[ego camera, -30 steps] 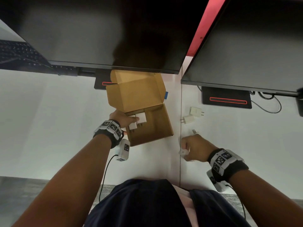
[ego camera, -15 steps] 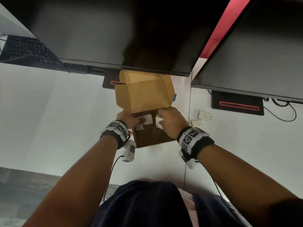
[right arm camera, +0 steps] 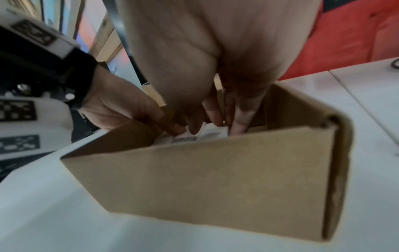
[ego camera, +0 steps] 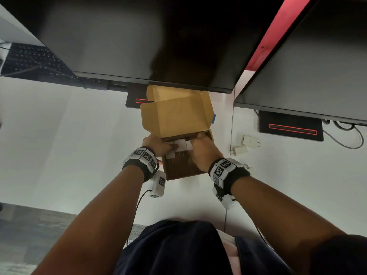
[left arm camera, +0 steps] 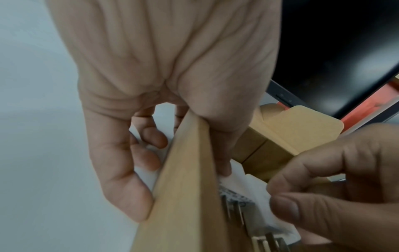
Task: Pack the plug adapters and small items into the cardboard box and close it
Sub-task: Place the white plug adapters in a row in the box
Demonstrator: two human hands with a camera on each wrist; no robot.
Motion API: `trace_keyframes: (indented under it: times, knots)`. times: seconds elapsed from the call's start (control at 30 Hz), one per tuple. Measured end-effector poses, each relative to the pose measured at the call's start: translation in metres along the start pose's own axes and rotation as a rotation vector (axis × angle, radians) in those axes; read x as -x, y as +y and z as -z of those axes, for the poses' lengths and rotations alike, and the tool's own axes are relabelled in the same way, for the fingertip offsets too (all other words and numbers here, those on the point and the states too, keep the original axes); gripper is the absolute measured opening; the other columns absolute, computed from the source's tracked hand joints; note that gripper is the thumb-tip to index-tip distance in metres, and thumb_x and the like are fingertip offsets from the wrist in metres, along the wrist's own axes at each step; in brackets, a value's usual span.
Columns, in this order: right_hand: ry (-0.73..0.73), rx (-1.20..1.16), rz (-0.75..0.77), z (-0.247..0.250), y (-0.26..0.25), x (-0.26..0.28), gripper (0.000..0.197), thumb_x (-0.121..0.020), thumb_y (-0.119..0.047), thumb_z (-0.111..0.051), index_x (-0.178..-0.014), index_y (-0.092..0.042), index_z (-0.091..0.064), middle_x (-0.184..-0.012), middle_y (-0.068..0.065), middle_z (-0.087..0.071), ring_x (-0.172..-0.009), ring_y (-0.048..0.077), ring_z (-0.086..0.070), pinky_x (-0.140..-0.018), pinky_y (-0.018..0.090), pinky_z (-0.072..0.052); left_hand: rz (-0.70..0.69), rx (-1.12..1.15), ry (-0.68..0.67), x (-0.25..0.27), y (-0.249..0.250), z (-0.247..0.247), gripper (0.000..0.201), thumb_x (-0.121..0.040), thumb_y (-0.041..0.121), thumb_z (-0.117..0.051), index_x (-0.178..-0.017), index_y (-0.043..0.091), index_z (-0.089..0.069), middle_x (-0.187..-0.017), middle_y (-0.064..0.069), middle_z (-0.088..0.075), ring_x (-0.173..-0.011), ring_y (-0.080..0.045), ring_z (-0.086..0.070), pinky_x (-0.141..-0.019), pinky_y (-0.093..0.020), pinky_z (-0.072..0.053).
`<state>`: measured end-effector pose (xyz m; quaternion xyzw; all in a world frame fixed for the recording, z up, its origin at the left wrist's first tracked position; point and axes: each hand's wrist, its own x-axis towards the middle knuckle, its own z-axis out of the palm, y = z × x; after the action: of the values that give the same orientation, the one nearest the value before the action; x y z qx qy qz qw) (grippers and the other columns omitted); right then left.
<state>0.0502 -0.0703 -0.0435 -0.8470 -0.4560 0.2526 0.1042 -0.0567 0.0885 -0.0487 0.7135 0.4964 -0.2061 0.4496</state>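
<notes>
The brown cardboard box (ego camera: 184, 169) stands open on the white desk, its lid (ego camera: 176, 116) raised toward the monitor. Several white plug adapters (ego camera: 180, 144) lie in a row at the box's far end, prongs toward me. My left hand (ego camera: 156, 144) grips the box's left wall (left arm camera: 183, 196), fingers outside and thumb inside against an adapter (left arm camera: 237, 172). My right hand (ego camera: 202, 149) reaches in from the right, and its fingertips (left arm camera: 287, 208) pinch a white adapter (right arm camera: 207, 132) beside the others. Two more adapters (ego camera: 249, 140) (ego camera: 240, 150) lie on the desk to the right.
Two dark monitors overhang the desk, their stands (ego camera: 137, 98) (ego camera: 291, 126) just behind the box and at the right. A keyboard (ego camera: 33, 60) sits far left. A cable (ego camera: 345, 135) loops at the right. A small item (ego camera: 246, 166) shows by my right wrist.
My right hand left the desk at the front right with a small adapter and came into the box. My left hand has stayed on the box's left wall.
</notes>
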Motion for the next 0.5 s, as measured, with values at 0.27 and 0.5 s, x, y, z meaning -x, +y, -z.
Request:
trace_keyframes:
  times: [0.27,0.5]
  knots:
    - [0.155,-0.178,0.042,0.034,0.012,0.018,0.013,-0.095,-0.016,-0.058,-0.104,-0.01,-0.065,-0.103,0.004,-0.064,-0.088,0.017,-0.059,-0.085,0.03,-0.052,0.03,0.029,-0.024,0.006,0.002,0.004,0.048,-0.083,0.037,-0.082,-0.126,0.024,-0.065,-0.117,-0.007,-0.074,-0.104,-0.031,-0.073,-0.074,-0.05,-0.07]
    - [0.039,0.115,-0.387,0.064,0.107,0.031,0.056,-0.085,0.002,-0.057,-0.134,-0.024,-0.058,-0.127,0.015,-0.052,-0.121,0.039,-0.047,-0.09,0.052,-0.055,0.049,0.062,-0.014,0.009,0.003,0.003,0.055,-0.083,0.038,-0.088,-0.129,0.024,-0.061,-0.121,-0.005,-0.068,-0.094,-0.024,-0.067,-0.063,-0.042,-0.068]
